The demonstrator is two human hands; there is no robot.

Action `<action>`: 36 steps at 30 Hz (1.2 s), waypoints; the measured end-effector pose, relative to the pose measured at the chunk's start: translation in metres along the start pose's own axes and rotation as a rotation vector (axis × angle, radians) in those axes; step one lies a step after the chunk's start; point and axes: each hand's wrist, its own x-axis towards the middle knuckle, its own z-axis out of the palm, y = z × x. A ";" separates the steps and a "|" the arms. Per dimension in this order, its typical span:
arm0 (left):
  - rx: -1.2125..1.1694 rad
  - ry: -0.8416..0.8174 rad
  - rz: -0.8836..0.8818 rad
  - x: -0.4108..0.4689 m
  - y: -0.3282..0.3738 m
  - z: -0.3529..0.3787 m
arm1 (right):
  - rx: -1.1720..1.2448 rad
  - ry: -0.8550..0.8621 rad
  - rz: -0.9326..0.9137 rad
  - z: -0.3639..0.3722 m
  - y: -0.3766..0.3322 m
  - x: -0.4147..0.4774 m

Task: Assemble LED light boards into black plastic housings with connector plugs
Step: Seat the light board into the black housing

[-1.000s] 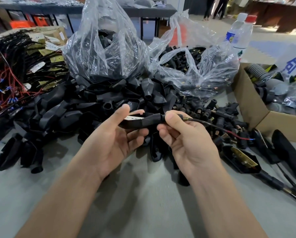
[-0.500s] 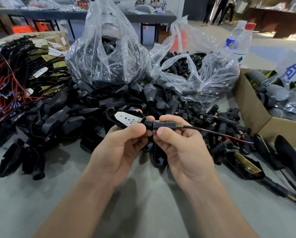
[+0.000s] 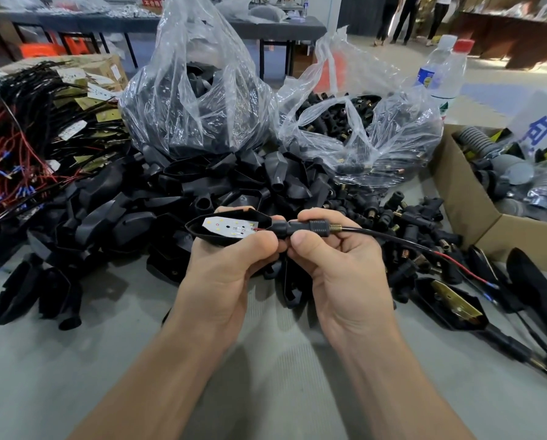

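The fingers (image 3: 259,246) of the left hand (image 3: 226,271) are curled around a black housing (image 3: 256,215), thumb pressed along its near edge and the other fingers wrapped under it. The fingers (image 3: 324,214) of the right hand (image 3: 340,274) are closed in a pinch on the connector plug (image 3: 299,228), index finger over the top and thumb beneath.

The assembly is held just above the tabletop (image 3: 75,360), in front of a heap of loose housings (image 3: 132,204). Its long axis runs nearly level from side to side. The housing's pointed tip faces the person's left and its open side faces up, showing the white LED board (image 3: 230,228) lying inside. The plug joins the housing's right end, with its brass threaded tip (image 3: 335,229) pointing right. From there a black cable (image 3: 392,241) trails right and downward, ending in a red wire (image 3: 456,265).

Behind the heap stand two clear plastic bags (image 3: 199,115) of black parts. A bundle of wired boards (image 3: 14,138) lies at far left. A cardboard box (image 3: 456,201) and two bottles (image 3: 440,71) sit at right, with a finished unit (image 3: 450,308) lying nearer.
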 end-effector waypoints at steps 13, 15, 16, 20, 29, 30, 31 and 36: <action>-0.134 -0.042 -0.052 0.001 0.003 -0.007 | -0.224 0.022 -0.005 -0.004 -0.011 0.001; -0.115 -0.057 -0.025 0.001 0.003 -0.007 | -0.248 0.042 0.043 -0.005 -0.011 0.002; -0.105 -0.064 -0.019 0.000 0.003 -0.007 | -0.255 0.051 0.070 -0.005 -0.011 0.002; -0.055 -0.043 -0.001 0.001 0.003 -0.006 | -0.266 0.060 0.148 -0.004 -0.009 0.002; 0.006 0.037 -0.026 0.004 -0.001 -0.006 | -0.118 0.029 0.294 0.000 -0.012 0.002; -0.002 0.038 -0.026 0.004 0.000 -0.006 | -0.095 0.001 0.310 0.000 -0.013 0.002; -0.010 0.039 -0.024 0.004 0.001 -0.006 | -0.071 -0.031 0.324 -0.001 -0.015 0.002; -0.024 0.052 -0.015 0.004 0.002 -0.003 | 0.016 -0.054 0.328 -0.003 -0.016 0.003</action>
